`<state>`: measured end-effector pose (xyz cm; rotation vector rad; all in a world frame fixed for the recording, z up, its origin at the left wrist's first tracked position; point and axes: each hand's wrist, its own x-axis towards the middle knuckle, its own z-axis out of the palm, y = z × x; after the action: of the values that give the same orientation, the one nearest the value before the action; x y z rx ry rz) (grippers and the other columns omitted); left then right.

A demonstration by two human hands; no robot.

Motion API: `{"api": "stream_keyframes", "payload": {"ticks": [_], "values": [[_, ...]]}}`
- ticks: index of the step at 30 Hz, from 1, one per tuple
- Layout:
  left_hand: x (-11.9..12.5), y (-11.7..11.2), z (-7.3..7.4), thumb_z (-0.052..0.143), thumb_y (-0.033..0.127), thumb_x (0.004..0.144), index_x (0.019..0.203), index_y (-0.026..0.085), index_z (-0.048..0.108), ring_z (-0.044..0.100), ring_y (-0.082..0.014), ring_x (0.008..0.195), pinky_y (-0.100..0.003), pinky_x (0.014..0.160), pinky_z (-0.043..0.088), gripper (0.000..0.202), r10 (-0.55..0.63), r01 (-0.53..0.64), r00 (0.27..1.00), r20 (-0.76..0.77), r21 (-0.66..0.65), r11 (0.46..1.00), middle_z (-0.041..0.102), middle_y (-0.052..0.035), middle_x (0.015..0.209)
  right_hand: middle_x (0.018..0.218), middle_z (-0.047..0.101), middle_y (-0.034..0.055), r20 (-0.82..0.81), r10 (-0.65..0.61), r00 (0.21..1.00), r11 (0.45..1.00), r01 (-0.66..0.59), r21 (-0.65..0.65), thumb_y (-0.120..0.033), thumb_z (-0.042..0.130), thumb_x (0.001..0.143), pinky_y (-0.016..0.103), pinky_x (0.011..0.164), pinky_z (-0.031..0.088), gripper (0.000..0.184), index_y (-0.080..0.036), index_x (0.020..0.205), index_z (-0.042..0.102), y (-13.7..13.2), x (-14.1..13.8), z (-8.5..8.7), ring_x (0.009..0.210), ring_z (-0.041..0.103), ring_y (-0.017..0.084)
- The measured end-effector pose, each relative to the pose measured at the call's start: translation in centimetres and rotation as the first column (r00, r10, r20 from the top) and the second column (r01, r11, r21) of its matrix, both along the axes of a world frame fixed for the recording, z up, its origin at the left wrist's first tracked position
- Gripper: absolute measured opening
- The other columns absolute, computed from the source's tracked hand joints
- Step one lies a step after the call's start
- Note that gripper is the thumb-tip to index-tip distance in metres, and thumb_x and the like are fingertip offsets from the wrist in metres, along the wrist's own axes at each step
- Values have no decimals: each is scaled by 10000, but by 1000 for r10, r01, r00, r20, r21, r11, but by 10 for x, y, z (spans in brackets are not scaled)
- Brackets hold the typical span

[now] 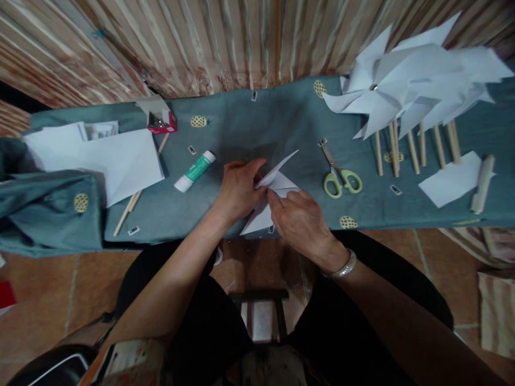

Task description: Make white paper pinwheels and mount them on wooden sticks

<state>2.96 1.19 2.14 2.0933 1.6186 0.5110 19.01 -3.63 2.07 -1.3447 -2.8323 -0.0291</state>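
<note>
A white paper pinwheel (262, 215) with cut and folded points lies at the table's near edge between both hands. My left hand (240, 187) pinches it near the middle, thumb and fingers closed on a raised flap. My right hand (300, 221), with a silver bracelet at the wrist, presses its closed fingers on the paper's centre from the right. The fingertips hide the paper's centre. To the left of my left hand lies a green and white glue stick (196, 171). Scissors (339, 174) with light green handles lie right of my right hand.
Finished white pinwheels (414, 80) on wooden sticks are piled at the back right. A paper piece (453, 179) and a pale rod (483, 185) lie before them. At left are paper sheets (129, 163), sticks (127, 212) and a small red box (162, 126) of metal pieces.
</note>
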Motion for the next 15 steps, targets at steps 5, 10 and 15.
{"api": "stream_keyframes", "payload": {"ticks": [5,10,15], "values": [[0,0,3,637,144,716,1154,195,640,679,-213,868,-363,905,452,441,14,-13,1000,28,-19,1000,744,-21,884,772,667,75,-80,-10,997,997,15,71,-114,449,947,366,761,390,369,-25,1287,563,-2,2,-7,805,575,236],[-1,0,2,628,148,700,1127,194,657,660,-205,818,-320,793,476,430,19,-14,995,103,-50,999,727,-23,864,724,645,63,-112,-12,994,994,24,102,-91,431,940,376,747,410,390,-19,1310,530,-5,5,-11,775,561,236],[-2,-1,0,642,148,684,1118,176,662,649,-197,793,-307,755,473,436,42,-30,984,174,-71,997,712,-24,850,741,645,75,-146,-28,989,996,39,76,-87,384,947,383,744,430,427,-46,1359,487,-6,7,-13,779,565,241]]}}
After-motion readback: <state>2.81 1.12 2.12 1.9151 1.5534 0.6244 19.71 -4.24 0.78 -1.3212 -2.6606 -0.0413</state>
